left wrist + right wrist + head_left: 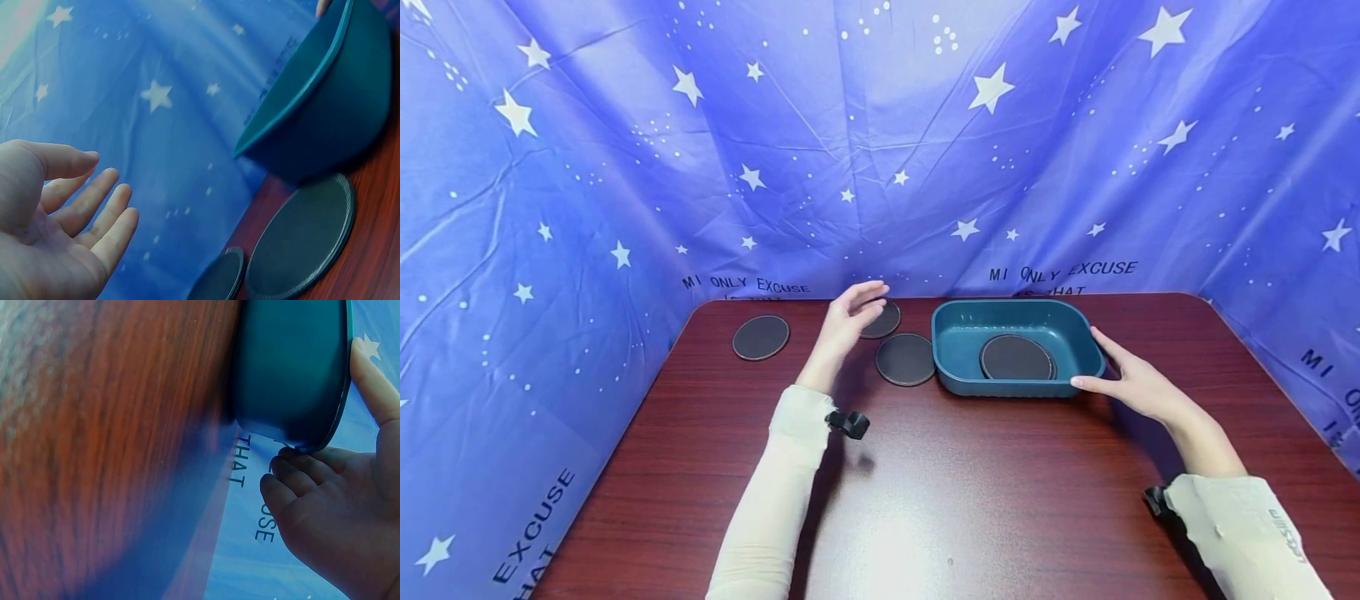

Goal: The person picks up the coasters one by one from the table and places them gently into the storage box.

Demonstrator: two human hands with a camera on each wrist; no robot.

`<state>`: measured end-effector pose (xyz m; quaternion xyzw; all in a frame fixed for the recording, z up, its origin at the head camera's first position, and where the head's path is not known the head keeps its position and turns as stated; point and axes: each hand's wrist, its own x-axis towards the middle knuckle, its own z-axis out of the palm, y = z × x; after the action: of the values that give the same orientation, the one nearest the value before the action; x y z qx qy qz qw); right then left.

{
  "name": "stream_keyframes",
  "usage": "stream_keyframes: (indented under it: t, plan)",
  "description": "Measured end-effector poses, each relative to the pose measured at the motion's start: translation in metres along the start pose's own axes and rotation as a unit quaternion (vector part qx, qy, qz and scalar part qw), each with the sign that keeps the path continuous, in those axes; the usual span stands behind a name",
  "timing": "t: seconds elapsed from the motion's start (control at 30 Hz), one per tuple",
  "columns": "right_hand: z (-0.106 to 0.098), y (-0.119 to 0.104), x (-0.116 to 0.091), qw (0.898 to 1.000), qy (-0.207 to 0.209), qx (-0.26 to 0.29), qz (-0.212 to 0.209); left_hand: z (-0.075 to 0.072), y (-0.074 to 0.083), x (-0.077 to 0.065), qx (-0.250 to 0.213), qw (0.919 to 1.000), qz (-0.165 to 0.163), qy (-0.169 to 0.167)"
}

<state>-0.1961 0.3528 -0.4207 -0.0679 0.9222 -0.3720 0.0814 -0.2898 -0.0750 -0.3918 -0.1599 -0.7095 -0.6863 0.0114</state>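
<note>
The two hands are well apart at the far half of a dark red wood-grain surface (1000, 467). The left hand (844, 321) hangs in the air, holding nothing, its palm turned inward and its fingers loosely bent; in the left wrist view there is a clear gap between the thumb and most of the fingers. From the head it partly covers a dark far coaster (883, 321) near the back edge. The right hand (1138, 383) holds the right near corner of a teal tray (1000, 389) — thumb on the near rim, fingers against the outside of the short end. The tray sits upright on the surface, right of the middle and close to the back edge. Inside it lies a round dark coaster (1017, 358) with pale edge stitching; a second edge shows at its right, though I cannot tell how many are stacked there. Right beside the tray's left end is a middle coaster (906, 360), flat on the surface, with the far one just behind and to its left. A left coaster (761, 337) lies flat by itself, well apart from the tray. Both arms wear pale sleeves (767, 508) with black wrist devices (848, 424) — and behind everything hangs a blue-violet star-print curtain (850, 125).
</note>
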Motion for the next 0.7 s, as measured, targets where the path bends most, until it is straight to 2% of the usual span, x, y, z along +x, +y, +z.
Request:
stream_keyframes:
  t: [0.37,0.5,0.7]
  plan:
    - [0.000,-0.003,-0.001,1.000,-0.003,0.000,0.002,-0.064,-0.005,-0.003,-0.014,0.9954,-0.038,0.087]
    - [0.000,-0.002,-0.001,1.000,-0.003,-0.002,0.004,-0.087,-0.010,-0.005,-0.009,0.9924,-0.030,0.119]
    - [0.000,-0.002,-0.001,1.000,-0.006,0.000,0.010,-0.115,-0.026,-0.009,0.021,0.9856,-0.021,0.166]
